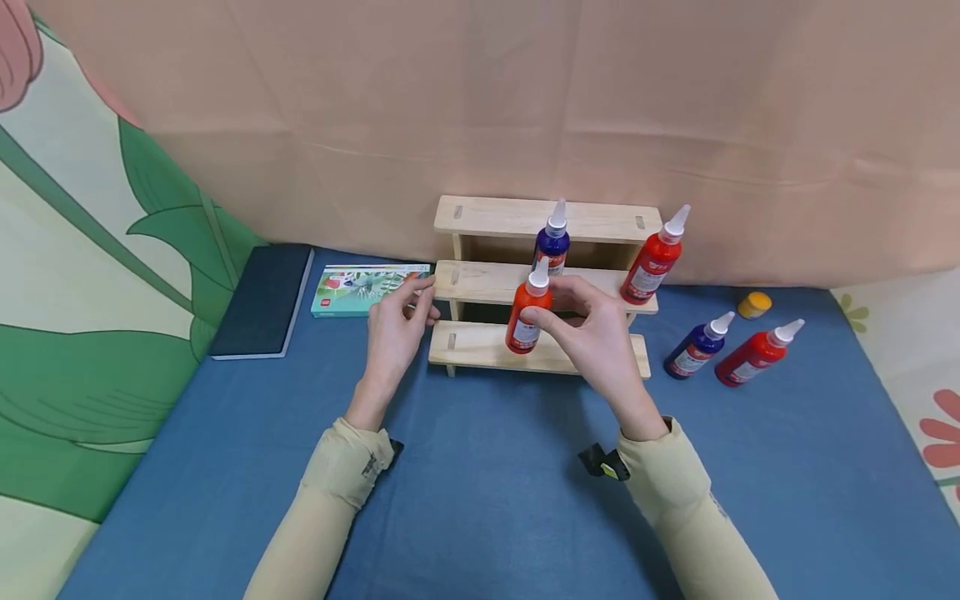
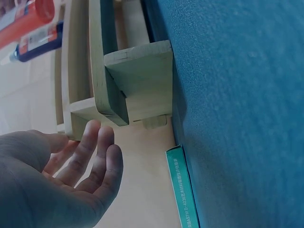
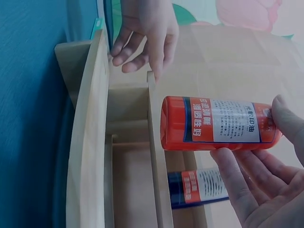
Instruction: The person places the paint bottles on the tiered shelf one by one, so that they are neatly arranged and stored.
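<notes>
My right hand (image 1: 596,333) holds an orange-red bottle (image 1: 527,315) with a white nozzle between thumb and fingers, upright above the lowest step of a three-step wooden rack (image 1: 480,337). In the right wrist view, the bottle's label (image 3: 232,121) shows and its base is apart from the wood. My left hand (image 1: 399,321) is at the rack's left end, fingers loosely bent; its fingertips (image 2: 92,127) are close to the middle step's corner, and whether they touch cannot be told. A blue bottle (image 1: 552,243) and a red bottle (image 1: 651,265) stand on the middle step.
Right of the rack, a second blue bottle (image 1: 697,348) and a second red bottle (image 1: 757,355) stand on the blue cloth (image 1: 487,500), with a yellow round object (image 1: 754,305) behind. A green box (image 1: 352,292) and a dark notebook (image 1: 262,300) lie at the left.
</notes>
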Demonstrator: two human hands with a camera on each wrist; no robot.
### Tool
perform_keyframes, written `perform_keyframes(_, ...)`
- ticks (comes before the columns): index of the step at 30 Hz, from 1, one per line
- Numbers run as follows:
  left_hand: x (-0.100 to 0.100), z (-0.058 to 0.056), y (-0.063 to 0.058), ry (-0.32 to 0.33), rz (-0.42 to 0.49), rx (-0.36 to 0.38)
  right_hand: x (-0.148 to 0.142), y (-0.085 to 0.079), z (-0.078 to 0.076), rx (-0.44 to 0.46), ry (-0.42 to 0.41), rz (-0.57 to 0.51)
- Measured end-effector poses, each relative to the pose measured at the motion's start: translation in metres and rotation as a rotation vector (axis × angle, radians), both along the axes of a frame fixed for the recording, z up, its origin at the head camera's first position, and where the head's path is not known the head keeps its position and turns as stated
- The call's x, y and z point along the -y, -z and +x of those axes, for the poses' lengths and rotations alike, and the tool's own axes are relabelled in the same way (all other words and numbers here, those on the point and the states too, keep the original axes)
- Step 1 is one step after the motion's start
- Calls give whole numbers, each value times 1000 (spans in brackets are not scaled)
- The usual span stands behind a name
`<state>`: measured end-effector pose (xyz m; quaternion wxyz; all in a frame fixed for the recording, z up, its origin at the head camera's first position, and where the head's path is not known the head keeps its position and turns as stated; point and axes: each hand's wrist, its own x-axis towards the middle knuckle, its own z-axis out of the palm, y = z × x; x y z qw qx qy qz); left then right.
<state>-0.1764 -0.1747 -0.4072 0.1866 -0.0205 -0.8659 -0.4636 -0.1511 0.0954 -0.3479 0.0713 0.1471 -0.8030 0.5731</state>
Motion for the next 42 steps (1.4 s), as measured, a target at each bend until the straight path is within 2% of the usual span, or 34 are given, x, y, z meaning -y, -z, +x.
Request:
perform_keyframes(5, -1, 0, -1, 0, 3, -3, 9, -5, -3, -8, -12, -17)
perform_keyframes(17, -1, -1, 0, 6, 8, -4, 27, -4, -8, -23, -3, -34)
perform_keyframes(42, 1, -1, -1, 2, 7, 11, 70, -12, -32, -153, 7, -64)
